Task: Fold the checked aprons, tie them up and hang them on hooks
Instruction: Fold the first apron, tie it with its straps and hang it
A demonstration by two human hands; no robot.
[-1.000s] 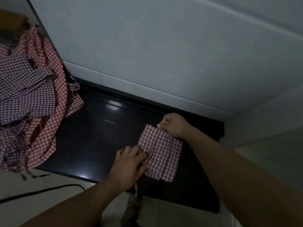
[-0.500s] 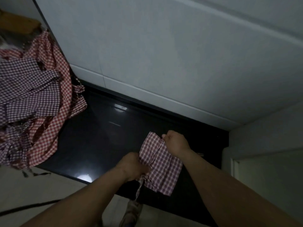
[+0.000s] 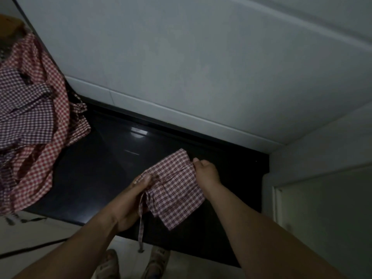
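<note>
Above desk's [image 3: 112, 158] near edge: folded apron [image 3: 175, 190].
Left grip [image 3: 136, 190]: clamped on apron.
Right grip [image 3: 206, 173]: clamped on apron.
Strap [image 3: 141, 222]: wind tight round folds.

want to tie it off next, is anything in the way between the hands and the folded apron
Nothing visible is. The left hand and right hand each grip the folded apron directly at opposite edges, above the black counter. Its strap hangs free below.

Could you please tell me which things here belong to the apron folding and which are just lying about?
In the job: folded apron, gripped by left hand and right hand; its dangling tie; pile of checked aprons; black counter.
Lying about: black cable; brown object.
</note>
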